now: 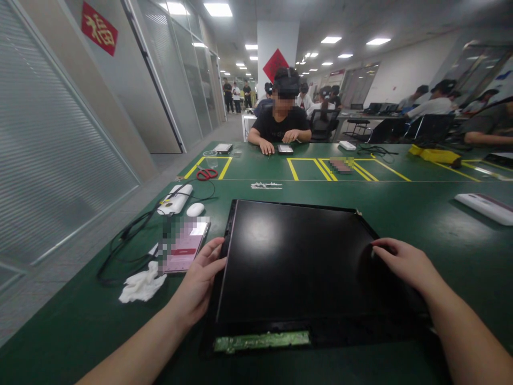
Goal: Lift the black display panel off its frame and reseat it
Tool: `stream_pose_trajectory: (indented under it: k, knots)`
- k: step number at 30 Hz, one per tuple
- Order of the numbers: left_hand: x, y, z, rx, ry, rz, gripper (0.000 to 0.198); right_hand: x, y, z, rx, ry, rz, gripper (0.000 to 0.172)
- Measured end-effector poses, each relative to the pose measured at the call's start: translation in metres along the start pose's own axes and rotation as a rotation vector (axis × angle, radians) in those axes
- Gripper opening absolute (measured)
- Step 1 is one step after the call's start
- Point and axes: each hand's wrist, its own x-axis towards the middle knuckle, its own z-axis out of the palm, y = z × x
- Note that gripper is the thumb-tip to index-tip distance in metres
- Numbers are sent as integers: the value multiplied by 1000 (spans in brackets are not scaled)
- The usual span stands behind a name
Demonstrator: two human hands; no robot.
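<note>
A large black LCD screen panel [296,262] lies face up in front of me, with a green circuit board strip [262,340] exposed along its near edge. My left hand [204,278] grips the panel's left edge, thumb on top and the other fingers at the side and partly hidden. At the right edge, the thumb and fingers of my right hand [403,262] are closed on the panel's border; the fingertips are partly hidden. Near the panel's far right corner, a small pale piece [358,213] sticks up.
Left of the panel are a phone [186,246], crumpled tissue [142,283], white mouse [195,209], white power bank [175,199] and black cables [120,240]. Beyond lie red-handled scissors [207,174] and small white strips [266,185]. A person [280,117] sits opposite. A white device [484,208] lies right.
</note>
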Motion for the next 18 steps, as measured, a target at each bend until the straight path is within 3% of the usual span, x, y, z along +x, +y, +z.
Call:
stream_pose_trajectory:
  k: [10,18]
  knots:
    - [-5,1,4,14,16,-5,51,-2,-2,2,12,28,-5,47]
    - [-5,-3,1,94,-49,-6,62,-2,-2,1,-6,31,-6,45]
